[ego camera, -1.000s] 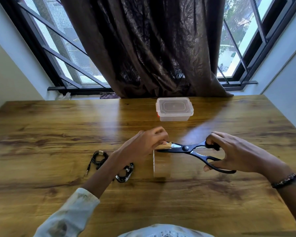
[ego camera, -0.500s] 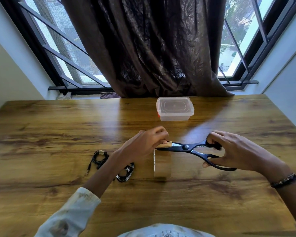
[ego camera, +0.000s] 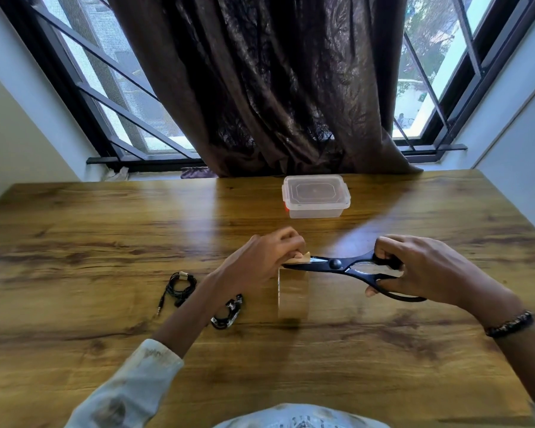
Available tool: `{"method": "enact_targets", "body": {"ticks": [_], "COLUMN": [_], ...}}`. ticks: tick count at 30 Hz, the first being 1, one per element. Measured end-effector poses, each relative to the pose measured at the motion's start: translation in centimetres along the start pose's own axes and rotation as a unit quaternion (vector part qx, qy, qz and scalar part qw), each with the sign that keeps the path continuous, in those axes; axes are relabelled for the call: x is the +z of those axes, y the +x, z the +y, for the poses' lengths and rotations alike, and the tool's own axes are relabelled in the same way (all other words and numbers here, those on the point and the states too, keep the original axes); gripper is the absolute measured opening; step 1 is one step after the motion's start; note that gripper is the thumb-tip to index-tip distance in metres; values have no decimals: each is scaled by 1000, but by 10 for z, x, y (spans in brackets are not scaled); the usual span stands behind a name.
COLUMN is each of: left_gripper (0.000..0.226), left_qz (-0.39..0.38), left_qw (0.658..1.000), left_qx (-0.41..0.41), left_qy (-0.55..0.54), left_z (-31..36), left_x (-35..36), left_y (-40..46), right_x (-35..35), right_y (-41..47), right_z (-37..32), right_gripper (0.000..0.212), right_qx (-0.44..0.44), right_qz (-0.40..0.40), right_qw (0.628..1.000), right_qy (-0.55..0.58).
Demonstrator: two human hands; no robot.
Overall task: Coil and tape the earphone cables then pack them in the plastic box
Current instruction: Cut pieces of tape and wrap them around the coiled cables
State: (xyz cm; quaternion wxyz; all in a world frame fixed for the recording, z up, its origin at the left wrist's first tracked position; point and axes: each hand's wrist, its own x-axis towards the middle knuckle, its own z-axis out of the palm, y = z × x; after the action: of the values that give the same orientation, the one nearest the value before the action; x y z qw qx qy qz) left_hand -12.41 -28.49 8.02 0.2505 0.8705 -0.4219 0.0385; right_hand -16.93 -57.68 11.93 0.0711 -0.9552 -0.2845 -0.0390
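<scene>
Scissors [ego camera: 337,264] have closed further on the tape [ego camera: 300,258]; left hand [ego camera: 266,257] pinches its end, right hand [ego camera: 420,270] squeezes the handles; keep tape taut, cut squarely.

Counting what's showing on the table [ego camera: 105,230]: 2 hands working, left hand [ego camera: 264,257] and right hand [ego camera: 420,270]. 1 pair of black scissors [ego camera: 337,264]. 1 strip of brown tape [ego camera: 292,293] hanging down, w/ 1 tape end [ego camera: 300,258] sitting at the blades. 2 coiled earphone cables lying there: 1 black cable [ego camera: 181,285] w/ a tape band on it, 1 black-and-white cable [ego camera: 227,312], partly hiding behind the left forearm. 1 clear plastic box [ego camera: 315,196] w/ 1 lid on. 1 beaded bracelet [ego camera: 508,323]. 1 brown curtain [ego camera: 275,88] hanging behind.
</scene>
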Motion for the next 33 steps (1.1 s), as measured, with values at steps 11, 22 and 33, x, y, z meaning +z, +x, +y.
{"method": "enact_targets", "body": {"ticks": [11, 22, 33], "left_gripper": [18, 20, 14], "left_qz": [17, 31, 46], "left_qw": [1000, 999, 994], "left_qx": [-13, -13, -56], "left_qy": [10, 8, -87], "left_z": [-4, -8, -16], "left_x": [6, 9, 16], "left_y": [1, 2, 2], "right_x": [-1, -4, 0], "right_y": [3, 5, -1], "right_z": [-4, -3, 2], "right_gripper": [49, 48, 52], "right_qx": [4, 1, 25], "right_qz": [10, 12, 21], "right_qw": [1000, 1000, 999], "right_qy": [-28, -15, -18]}}
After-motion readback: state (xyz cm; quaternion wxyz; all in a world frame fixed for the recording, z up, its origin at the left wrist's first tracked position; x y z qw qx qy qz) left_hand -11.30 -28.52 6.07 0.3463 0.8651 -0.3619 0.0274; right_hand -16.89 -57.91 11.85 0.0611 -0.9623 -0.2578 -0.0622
